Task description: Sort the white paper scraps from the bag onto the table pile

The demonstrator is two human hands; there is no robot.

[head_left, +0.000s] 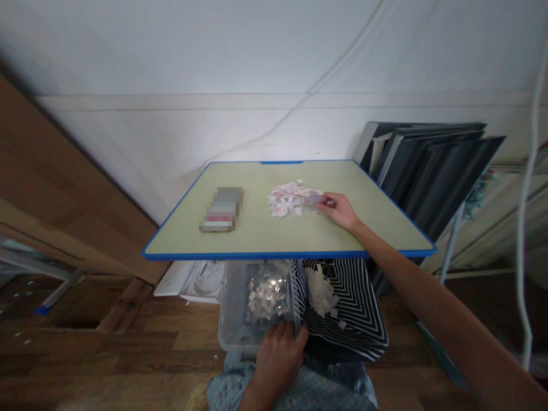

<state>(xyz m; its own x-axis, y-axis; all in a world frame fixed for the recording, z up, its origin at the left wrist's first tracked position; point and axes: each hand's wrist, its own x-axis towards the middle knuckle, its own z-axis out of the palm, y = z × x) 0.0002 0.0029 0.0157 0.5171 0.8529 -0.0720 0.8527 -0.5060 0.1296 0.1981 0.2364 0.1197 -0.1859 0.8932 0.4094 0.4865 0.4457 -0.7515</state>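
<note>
A loose pile of small pale pink and white paper scraps point(286, 200) lies on the small folding table point(257, 237). My right hand point(338, 210) is at the pile's right edge, fingers curled; a blurred, see-through patch shows at the fingertips, and I cannot make out what they hold. Below the table edge, my left hand point(280, 351) has its fingers bent over the near right rim of a clear plastic bin point(231, 319). More scraps point(268, 299) sit inside that bin. Beside it, a black-and-white striped fabric bin point(363, 319) holds another heap of scraps point(322, 291).
A pixelated phone-like object point(222, 209) lies on the table's left. Dark flat panels point(428, 171) lean against the wall at right. A white cable point(282, 120) runs along the wall. Left stands a wooden panel point(64, 171). White boxes point(201, 279) rest on the wood floor.
</note>
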